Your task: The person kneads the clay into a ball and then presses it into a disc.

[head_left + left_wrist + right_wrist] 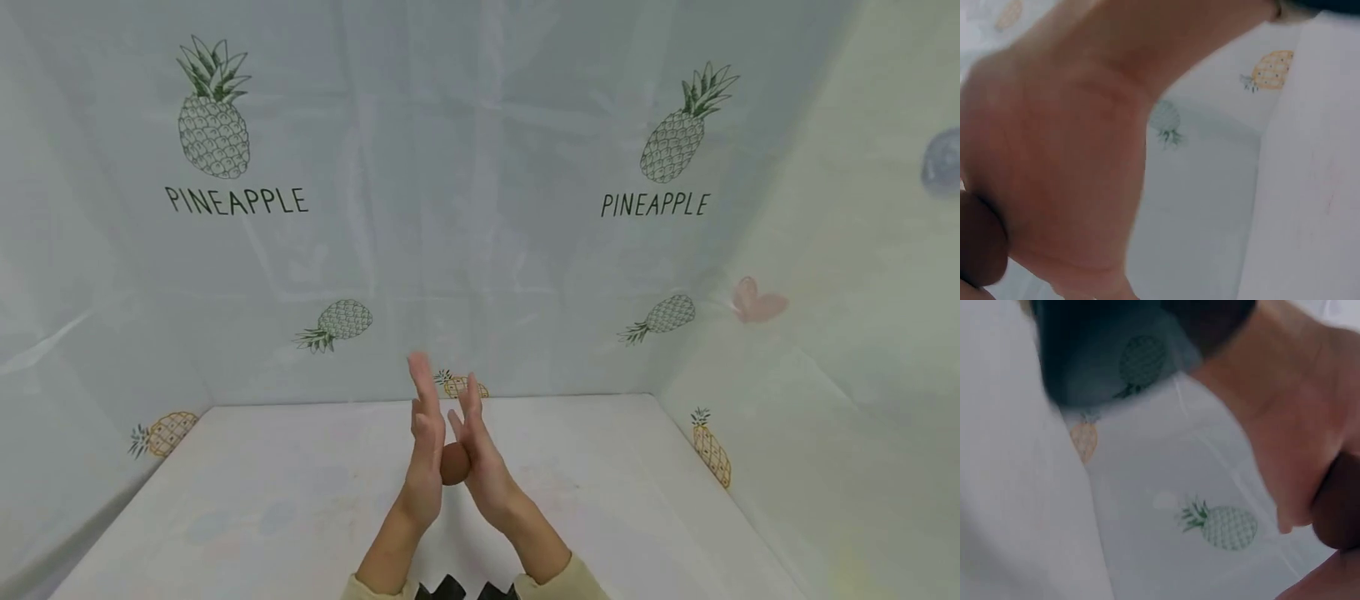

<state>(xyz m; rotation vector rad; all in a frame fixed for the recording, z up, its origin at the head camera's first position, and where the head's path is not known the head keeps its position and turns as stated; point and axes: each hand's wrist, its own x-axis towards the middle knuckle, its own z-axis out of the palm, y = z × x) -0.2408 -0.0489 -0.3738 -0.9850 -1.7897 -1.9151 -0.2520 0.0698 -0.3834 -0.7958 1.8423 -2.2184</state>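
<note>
A round brown ball (454,464) is held between the two palms, above the white table. My left hand (426,454) presses it from the left with fingers straight and pointing up. From the right, my right hand (483,462) presses it, its fingers extended too. In the left wrist view the left palm (1060,169) touches the brown ball (982,240) at the left edge. The right wrist view has the ball (1340,503) at its right edge against the right hand (1300,431).
A white table (300,500) spreads below the hands. Pale curtains printed with pineapples (213,137) stand behind it and at both sides. Dark objects (450,587) show at the bottom edge between the sleeves.
</note>
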